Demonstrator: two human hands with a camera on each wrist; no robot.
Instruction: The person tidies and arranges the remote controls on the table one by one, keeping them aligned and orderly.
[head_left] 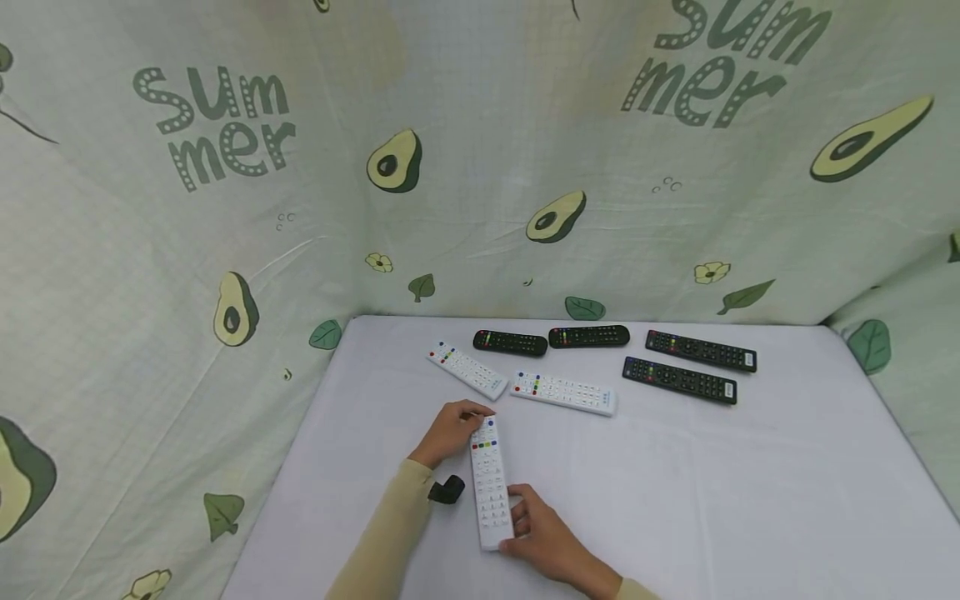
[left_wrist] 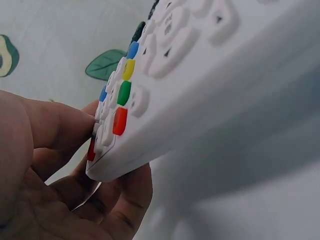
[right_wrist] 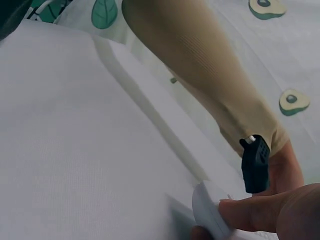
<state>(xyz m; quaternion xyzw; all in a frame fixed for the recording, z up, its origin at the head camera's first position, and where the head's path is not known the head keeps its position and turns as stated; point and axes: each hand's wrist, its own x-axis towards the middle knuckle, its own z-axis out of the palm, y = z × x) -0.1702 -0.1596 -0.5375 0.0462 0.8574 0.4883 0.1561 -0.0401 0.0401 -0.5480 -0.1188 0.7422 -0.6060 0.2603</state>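
Note:
Both hands hold one white remote control (head_left: 491, 492) at the front of the table, its buttons facing up. My left hand (head_left: 452, 433) pinches the far end, by the red, green, yellow and blue buttons; in the left wrist view its thumb is on the button face and other fingers are beneath. My right hand (head_left: 546, 537) grips the near end from the right side, and the right wrist view shows its thumb on the remote's edge (right_wrist: 207, 212). Past the left hand lie two more white remotes, one slanted (head_left: 467, 369) and one nearly level (head_left: 564, 393).
Along the back of the table (head_left: 787, 467) lie two black remotes with rounded ends (head_left: 510, 342), end to end. Two longer black remotes (head_left: 679, 381) lie parallel at the back right. A cloth (head_left: 465, 233) with avocado prints hangs behind. A black wrist camera (head_left: 447, 490) sits at the left cuff.

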